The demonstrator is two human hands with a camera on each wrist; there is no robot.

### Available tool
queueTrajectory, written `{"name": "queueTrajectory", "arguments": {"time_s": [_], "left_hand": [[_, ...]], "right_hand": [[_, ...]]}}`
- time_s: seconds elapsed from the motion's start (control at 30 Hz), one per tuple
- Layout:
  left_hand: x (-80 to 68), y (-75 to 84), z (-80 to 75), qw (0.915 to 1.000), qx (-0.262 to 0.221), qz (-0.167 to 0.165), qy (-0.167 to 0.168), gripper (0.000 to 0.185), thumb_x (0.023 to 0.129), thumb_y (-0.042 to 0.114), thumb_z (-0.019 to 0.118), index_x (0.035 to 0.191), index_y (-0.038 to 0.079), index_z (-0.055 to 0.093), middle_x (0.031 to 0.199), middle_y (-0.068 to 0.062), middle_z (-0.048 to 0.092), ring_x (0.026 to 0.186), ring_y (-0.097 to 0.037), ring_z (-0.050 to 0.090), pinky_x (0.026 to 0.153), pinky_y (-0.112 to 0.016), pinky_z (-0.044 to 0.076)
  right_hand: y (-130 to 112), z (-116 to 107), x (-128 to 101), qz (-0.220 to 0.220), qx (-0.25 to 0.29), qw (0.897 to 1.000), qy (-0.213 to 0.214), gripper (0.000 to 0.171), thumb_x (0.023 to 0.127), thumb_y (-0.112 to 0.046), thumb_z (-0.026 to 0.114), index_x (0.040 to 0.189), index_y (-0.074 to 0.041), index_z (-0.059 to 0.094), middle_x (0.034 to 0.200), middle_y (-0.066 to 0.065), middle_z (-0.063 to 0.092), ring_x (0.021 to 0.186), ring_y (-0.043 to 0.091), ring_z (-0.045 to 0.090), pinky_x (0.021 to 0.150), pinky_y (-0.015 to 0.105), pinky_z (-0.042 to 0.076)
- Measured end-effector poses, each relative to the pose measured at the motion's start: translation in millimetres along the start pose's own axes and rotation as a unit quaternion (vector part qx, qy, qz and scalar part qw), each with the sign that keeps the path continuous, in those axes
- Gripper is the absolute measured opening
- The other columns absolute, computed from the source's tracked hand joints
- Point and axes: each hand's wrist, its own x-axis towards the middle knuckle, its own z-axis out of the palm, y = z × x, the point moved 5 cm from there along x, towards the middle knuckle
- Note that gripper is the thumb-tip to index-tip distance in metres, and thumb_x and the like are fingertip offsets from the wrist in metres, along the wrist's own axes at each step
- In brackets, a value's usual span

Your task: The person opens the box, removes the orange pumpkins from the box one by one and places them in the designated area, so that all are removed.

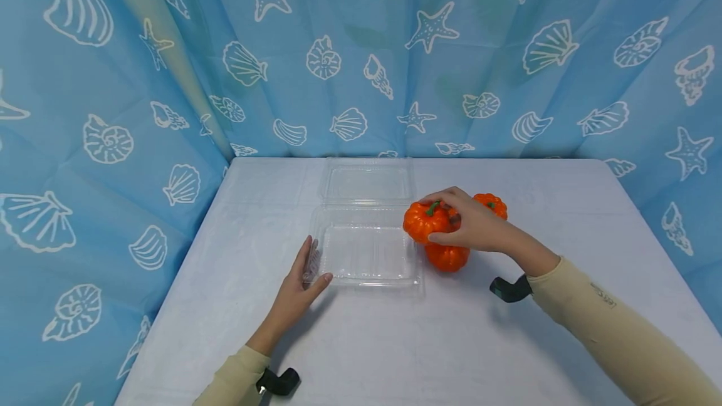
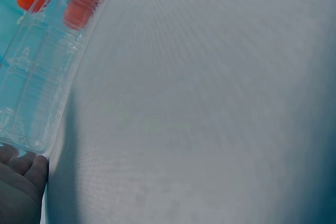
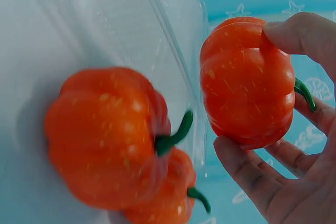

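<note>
Right now right hand (image 1: 476, 225) fingers grip one toy pumpkin (image 1: 424, 220); left hand (image 1: 299, 281), fingers straight, steadies the clamshell container (image 1: 366, 249). Risk: light container could slide or lid (image 1: 368, 182) flop shut.

Left hand (image 1: 297, 284) lies flat, fingers straight; right hand (image 1: 470, 224) is curled, gripping.

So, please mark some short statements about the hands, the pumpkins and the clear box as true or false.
1. The right hand grips an orange pumpkin. True.
2. The clear box is closed. False: its lid lies open behind it.
3. A pumpkin already sits inside the box. False: the box holds nothing.
4. The left hand touches the box's edge. True.
5. Three pumpkins are in view. True.
</note>
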Motion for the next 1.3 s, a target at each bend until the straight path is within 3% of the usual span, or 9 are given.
{"name": "queueTrajectory", "arguments": {"time_s": [0.2, 0.43, 0.77, 1.13, 1.3], "left_hand": [[-0.2, 2.0, -0.1, 1.0000, 0.004, -0.001, 0.002, 0.089, 0.097, 0.031, 0.070, 0.165, 0.016, 0.014, 0.167, -0.010, 0.025, 0.154, -0.030, 0.021, 0.123, -0.053, 0.019], [-0.6, 2.1, 0.2, 0.9999, 0.010, -0.006, 0.001, 0.089, 0.097, 0.033, 0.070, 0.165, 0.019, 0.013, 0.167, -0.009, 0.025, 0.154, -0.030, 0.021, 0.123, -0.054, 0.019], [-0.2, 0.5, 0.4, 1.0000, 0.005, 0.001, 0.001, 0.089, 0.097, 0.031, 0.070, 0.165, 0.018, 0.014, 0.167, -0.010, 0.026, 0.153, -0.031, 0.021, 0.122, -0.055, 0.019], [-0.3, -0.6, 0.2, 0.9999, 0.013, 0.001, 0.004, 0.089, 0.097, 0.033, 0.070, 0.165, 0.019, 0.014, 0.166, -0.009, 0.027, 0.153, -0.031, 0.022, 0.122, -0.056, 0.020], [0.0, -0.8, 0.3, 0.9999, 0.013, 0.000, 0.005, 0.088, 0.097, 0.030, 0.070, 0.165, 0.020, 0.015, 0.166, -0.009, 0.027, 0.153, -0.031, 0.022, 0.122, -0.056, 0.021]], "right_hand": [[11.7, -12.9, -14.7, 0.020, -0.016, 0.999, 0.020, 0.063, 0.085, -0.040, 0.082, 0.141, -0.027, 0.056, 0.140, 0.009, 0.046, 0.116, 0.029, 0.051, 0.085, 0.038, 0.056], [25.7, -24.0, -32.8, 0.033, -0.018, 0.999, 0.037, 0.066, 0.086, -0.038, 0.082, 0.143, -0.021, 0.054, 0.137, 0.012, 0.047, 0.122, 0.034, 0.048, 0.091, 0.049, 0.057], [52.1, -31.9, -56.9, 0.045, -0.013, 0.997, 0.063, 0.068, 0.088, -0.037, 0.081, 0.144, -0.015, 0.051, 0.136, 0.017, 0.045, 0.118, 0.036, 0.051, 0.094, 0.053, 0.055], [85.9, -29.2, -74.8, 0.082, -0.024, 0.994, 0.072, 0.067, 0.088, -0.036, 0.080, 0.142, -0.010, 0.050, 0.132, 0.019, 0.046, 0.114, 0.036, 0.052, 0.087, 0.031, 0.056], [98.1, -23.8, -78.1, 0.100, -0.028, 0.992, 0.069, 0.069, 0.088, -0.037, 0.080, 0.143, -0.010, 0.049, 0.132, 0.021, 0.046, 0.116, 0.039, 0.050, 0.091, 0.043, 0.056]]}}
